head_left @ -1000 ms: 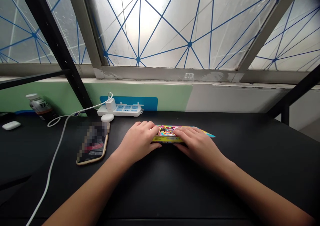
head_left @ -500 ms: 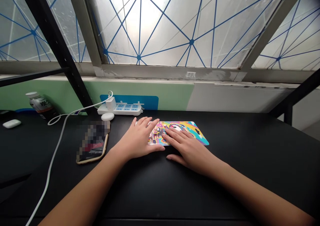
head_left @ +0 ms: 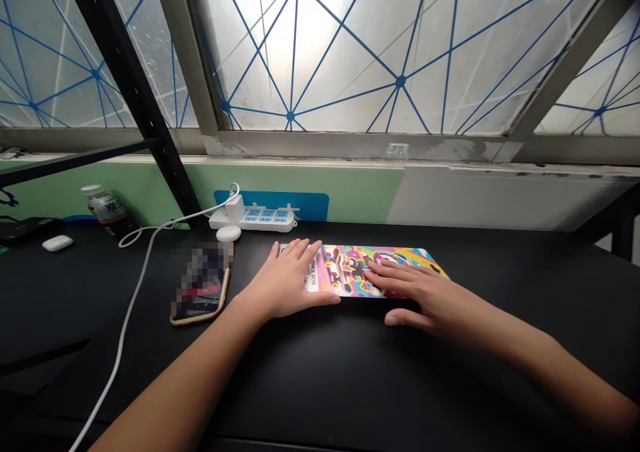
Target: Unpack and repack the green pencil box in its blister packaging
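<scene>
Pressing flat: left hand (head_left: 287, 280), right hand (head_left: 425, 293) palms-down on colourful box (head_left: 350, 272)

Only one line of print can be read. It stands on the colourful flat box (head_left: 350, 272), which lies toward the far edge of the bench (head_left: 450, 372), near its middle. Dark capitals run sideways on a white strip at the box's left end and finish in "BOX". The letters before look like "NCIL", and the left hand (head_left: 287, 279) hides the start. The bottle (head_left: 107, 209) at the bench's far left corner carries dark characters on its label, too small to read.
</scene>
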Available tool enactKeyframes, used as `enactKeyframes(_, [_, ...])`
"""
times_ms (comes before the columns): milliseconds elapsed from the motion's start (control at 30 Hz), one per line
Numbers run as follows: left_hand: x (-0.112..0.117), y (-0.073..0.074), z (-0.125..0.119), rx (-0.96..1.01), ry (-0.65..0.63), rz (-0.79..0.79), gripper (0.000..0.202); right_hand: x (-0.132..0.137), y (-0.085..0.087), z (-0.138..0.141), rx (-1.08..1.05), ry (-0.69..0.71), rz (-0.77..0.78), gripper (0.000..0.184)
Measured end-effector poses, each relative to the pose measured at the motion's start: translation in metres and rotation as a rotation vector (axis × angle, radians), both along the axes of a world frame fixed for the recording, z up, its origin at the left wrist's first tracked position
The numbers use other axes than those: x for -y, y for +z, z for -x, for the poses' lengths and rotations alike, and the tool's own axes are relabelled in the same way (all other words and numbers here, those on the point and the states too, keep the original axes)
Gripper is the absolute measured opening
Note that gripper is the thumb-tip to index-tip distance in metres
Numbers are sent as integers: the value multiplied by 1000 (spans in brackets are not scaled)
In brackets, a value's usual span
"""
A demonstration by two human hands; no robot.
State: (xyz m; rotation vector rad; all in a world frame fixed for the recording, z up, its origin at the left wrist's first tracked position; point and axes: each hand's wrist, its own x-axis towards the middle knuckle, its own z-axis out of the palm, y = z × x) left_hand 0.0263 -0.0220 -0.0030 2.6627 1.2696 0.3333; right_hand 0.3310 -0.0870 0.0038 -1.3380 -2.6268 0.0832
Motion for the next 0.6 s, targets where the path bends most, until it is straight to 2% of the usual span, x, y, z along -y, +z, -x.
enactKeyframes(167, [-2, 3, 0, -33, -17, 14, 104, -1, 0, -42, 31, -49, -44, 60])
enactKeyframes(267, [-3, 5, 2, -51, -35, 2, 101, 0, 3, -44, 87, -71, -95, 52])
enactKeyframes(367, [0, 10, 1, -36, -107, -72, 85, 1, 6, -21, 120, -91, -181, 56])
enactKeyframes(467, [8, 13, -6, 21, -176, -137, 73, 0, 4, 19, 122, -70, -201, 68])
enactKeyframes(600, [15, 7, -19, 34, -102, -46, 80, -9, -10, 68, 108, 30, -207, 84])
